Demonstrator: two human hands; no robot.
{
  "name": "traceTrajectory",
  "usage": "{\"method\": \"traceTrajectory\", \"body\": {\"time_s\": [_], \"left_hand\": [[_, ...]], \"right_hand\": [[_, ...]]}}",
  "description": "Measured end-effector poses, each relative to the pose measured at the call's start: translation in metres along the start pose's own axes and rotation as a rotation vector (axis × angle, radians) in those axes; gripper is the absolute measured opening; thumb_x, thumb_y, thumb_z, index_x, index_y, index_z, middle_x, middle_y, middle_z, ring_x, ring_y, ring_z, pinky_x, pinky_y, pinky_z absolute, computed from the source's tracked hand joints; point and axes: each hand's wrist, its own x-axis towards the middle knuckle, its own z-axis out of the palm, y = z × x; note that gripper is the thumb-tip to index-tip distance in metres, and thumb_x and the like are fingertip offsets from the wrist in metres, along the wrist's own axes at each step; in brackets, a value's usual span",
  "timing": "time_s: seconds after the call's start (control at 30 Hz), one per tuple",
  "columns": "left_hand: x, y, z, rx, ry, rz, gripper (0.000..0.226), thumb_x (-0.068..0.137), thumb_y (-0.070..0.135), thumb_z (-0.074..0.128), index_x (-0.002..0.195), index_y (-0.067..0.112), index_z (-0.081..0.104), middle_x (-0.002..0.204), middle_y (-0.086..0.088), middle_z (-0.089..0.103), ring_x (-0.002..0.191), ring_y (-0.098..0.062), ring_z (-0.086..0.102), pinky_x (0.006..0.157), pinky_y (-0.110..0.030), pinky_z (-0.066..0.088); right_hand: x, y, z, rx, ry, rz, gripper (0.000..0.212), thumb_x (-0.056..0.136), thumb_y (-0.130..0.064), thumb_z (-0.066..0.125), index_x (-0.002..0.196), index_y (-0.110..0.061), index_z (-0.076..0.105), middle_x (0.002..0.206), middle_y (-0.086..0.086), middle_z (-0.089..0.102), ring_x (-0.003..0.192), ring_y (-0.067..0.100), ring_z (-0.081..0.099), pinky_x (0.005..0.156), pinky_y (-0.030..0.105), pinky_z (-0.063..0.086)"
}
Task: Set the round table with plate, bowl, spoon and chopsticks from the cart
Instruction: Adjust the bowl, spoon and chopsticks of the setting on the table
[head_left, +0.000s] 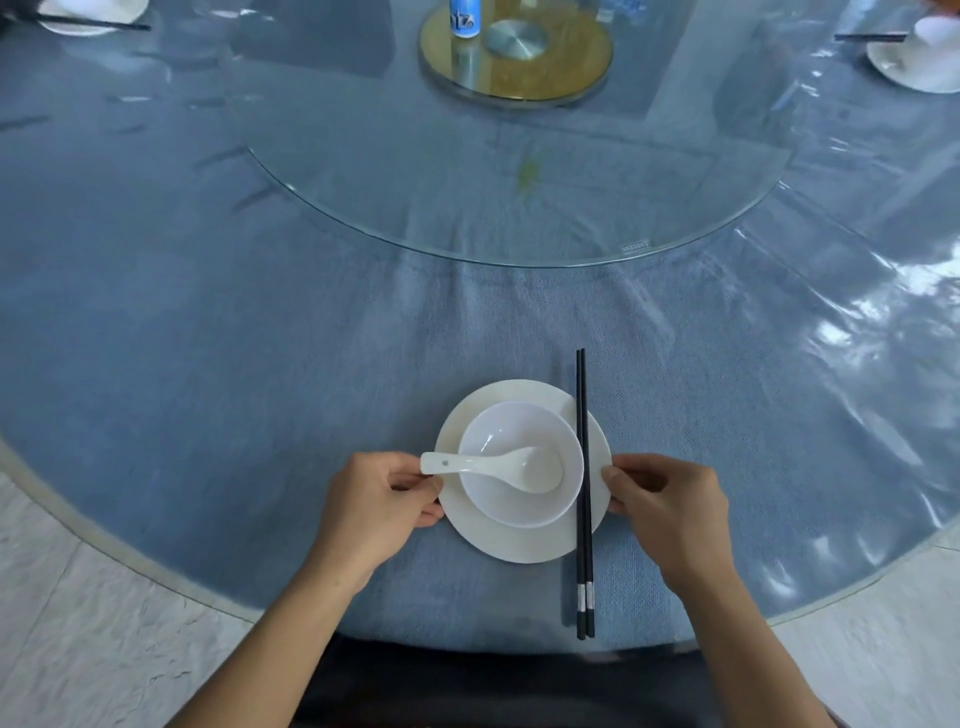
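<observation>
While the left hand (382, 499) pinches the plate (519, 545) at its left rim and the right hand (670, 499) its right, the bowl (498, 499) sits between the fingertips, spoon (488, 462) inside. Glazed ware looks stiff, slick and breakable — hold the rim, since the chopsticks (583, 467) lie loose across the plate's right edge and may roll.

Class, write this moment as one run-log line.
stage: adjusting setting | left hand: grips plate rim | right hand: grips opposite rim | bowl: on plate | spoon: in bowl | chopsticks: across plate's right edge
</observation>
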Motion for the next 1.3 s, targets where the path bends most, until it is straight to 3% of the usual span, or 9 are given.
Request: {"method": "traceTrajectory", "body": {"time_s": [0.13,0.5,1.13,1.3], "left_hand": [[0.002,-0.001,0.001,0.013,0.01,0.014,0.018,0.093,0.0,0.071,0.096,0.015,0.081,0.076,-0.006,0.081,0.07,-0.021,0.08,0.069,-0.031,0.066],[0.0,0.002,0.003,0.069,0.026,0.055,0.017,0.093,0.003,0.071,0.096,0.016,0.083,0.073,-0.003,0.08,0.068,-0.02,0.079,0.077,-0.042,0.066],[-0.002,0.006,-0.013,0.089,0.042,0.051,0.017,0.094,0.004,0.071,0.098,0.016,0.082,0.076,0.0,0.081,0.069,-0.016,0.079,0.077,-0.038,0.066],[-0.001,0.003,-0.023,0.094,0.065,0.024,0.015,0.093,0.004,0.073,0.101,0.014,0.082,0.076,-0.001,0.081,0.069,-0.017,0.079,0.078,-0.037,0.066]], "right_hand": [[0.001,-0.001,0.001,-0.023,0.014,0.003,0.01,0.086,-0.017,0.079,0.086,-0.025,0.084,0.07,-0.01,0.08,0.069,0.012,0.079,0.089,0.046,0.063],[0.001,-0.003,0.002,-0.076,0.046,-0.043,0.031,0.086,-0.017,0.08,0.07,-0.042,0.074,0.069,-0.014,0.079,0.075,0.014,0.078,0.086,0.046,0.064],[-0.007,-0.013,0.009,-0.099,0.058,-0.098,0.036,0.085,-0.017,0.081,0.066,-0.044,0.068,0.073,-0.015,0.078,0.075,0.013,0.078,0.089,0.043,0.062],[-0.01,-0.013,0.018,-0.099,0.03,-0.102,0.03,0.085,-0.017,0.081,0.068,-0.041,0.071,0.075,-0.008,0.08,0.076,0.015,0.079,0.09,0.044,0.062]]}}
